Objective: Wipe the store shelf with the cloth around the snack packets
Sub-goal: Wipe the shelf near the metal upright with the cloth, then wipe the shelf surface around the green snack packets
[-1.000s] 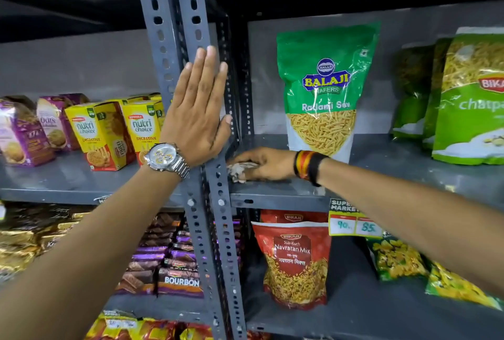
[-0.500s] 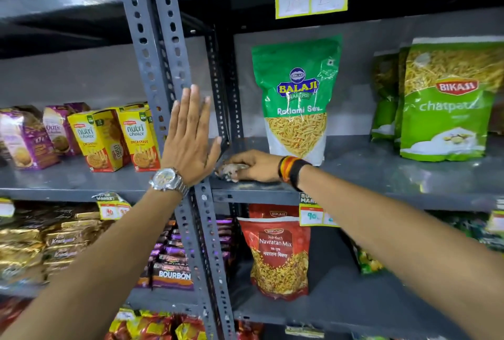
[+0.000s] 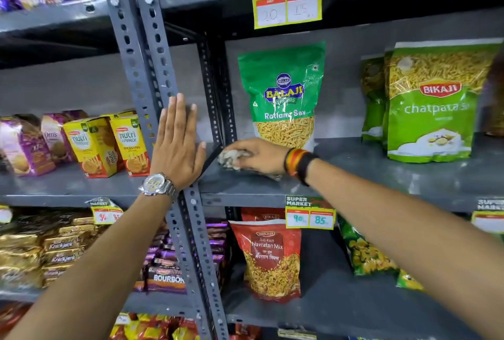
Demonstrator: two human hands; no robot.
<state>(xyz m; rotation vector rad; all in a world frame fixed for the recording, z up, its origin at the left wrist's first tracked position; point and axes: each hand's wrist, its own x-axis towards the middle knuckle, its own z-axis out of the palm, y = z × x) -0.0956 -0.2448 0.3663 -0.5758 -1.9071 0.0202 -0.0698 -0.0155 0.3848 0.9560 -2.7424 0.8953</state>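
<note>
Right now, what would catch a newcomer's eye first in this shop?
The green Balaji packet stands upright at the middle shelf's back. Just in front of it, the right hand presses a crumpled cloth into the shelf's left corner. The left hand lies flat against the grey upright post.

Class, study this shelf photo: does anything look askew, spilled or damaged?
Nothing spilled or torn. Only the price tag on the left shelf edge hangs crooked and crumpled, unlike the straight tag beneath the Ratlami Sev packet.
</note>
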